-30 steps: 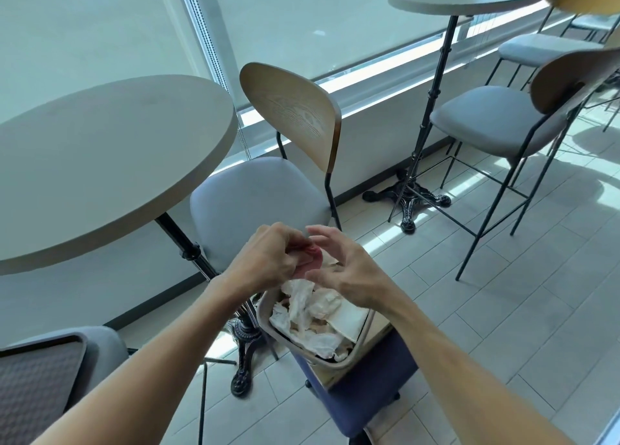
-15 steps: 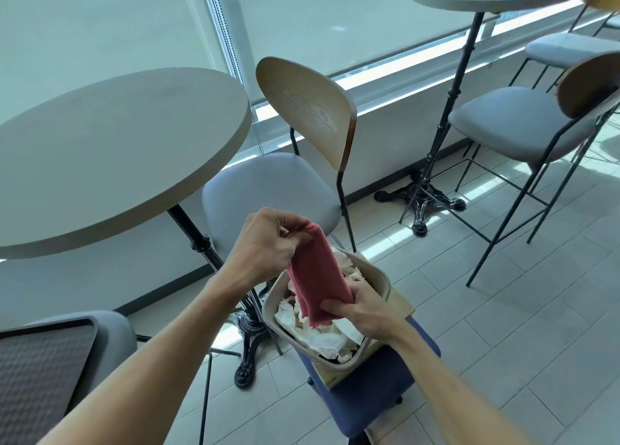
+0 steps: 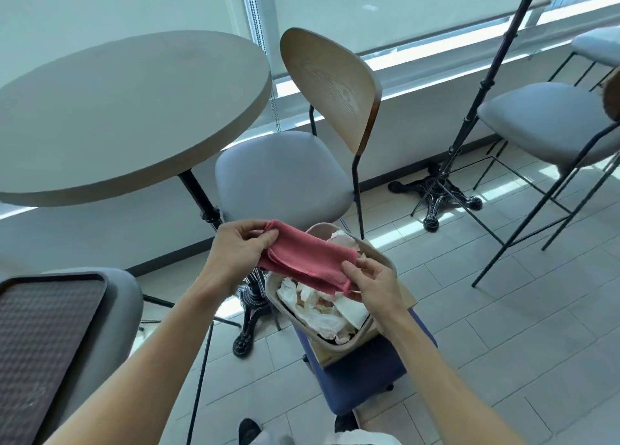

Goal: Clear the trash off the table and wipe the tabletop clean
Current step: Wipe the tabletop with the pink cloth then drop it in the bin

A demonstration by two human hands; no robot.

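Pinching one red cloth, two hands' fingers clamp its ends above one bin.

Views: one only, head-worn wide-angle; no second view, so no shared region.
Position: at the person's head, above both forearms, which enter from the bottom edge.
Direction: forward and down, toward the floor tiles and the window wall.
Nearest content: left hand and right hand, close below the lens, near frame centre.
Middle range: round table at left, chair just behind the hands, bin beneath them.
Far range: second table's base at upper right.
Edges: tray cut by the left border; straight lines bow outward toward the corners.
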